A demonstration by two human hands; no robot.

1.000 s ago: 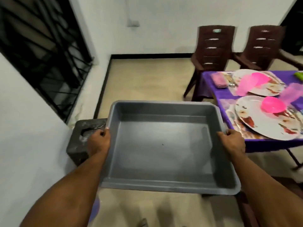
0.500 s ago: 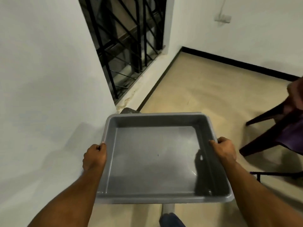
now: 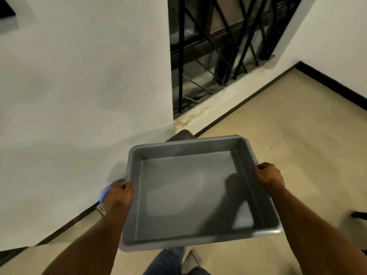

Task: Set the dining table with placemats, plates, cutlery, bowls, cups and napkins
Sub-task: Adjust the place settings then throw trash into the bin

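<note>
I am turning away from the dining table: a second ago its purple cloth, plates and pink bowls were sitting off to my right, and now I am seeing only white wall, the black-barred window grille [image 3: 222, 52] and the beige tiled floor [image 3: 297, 120]. None of the task's tableware is showing in this view any more. I read that as carrying the bin off, either to put it away or to fetch more pieces; the frames are not telling me which.

I am carrying the shallow grey rectangular plastic bin [image 3: 190, 241] level in front of me, above the floor. My left hand [image 3: 118, 194] is curling its grip round the left rim, and my right hand [image 3: 268, 175] is curling round the right rim, both closed firmly on the bin.

The bin is holding nothing: I am seeing only its bare grey bottom with a shadow across the right part.

A dark grey block [image 3: 181, 135] is poking out beyond the far rim, against the wall base. Something blue [image 3: 104, 193] is peeking from behind my left hand; I cannot tell what it is.
</note>
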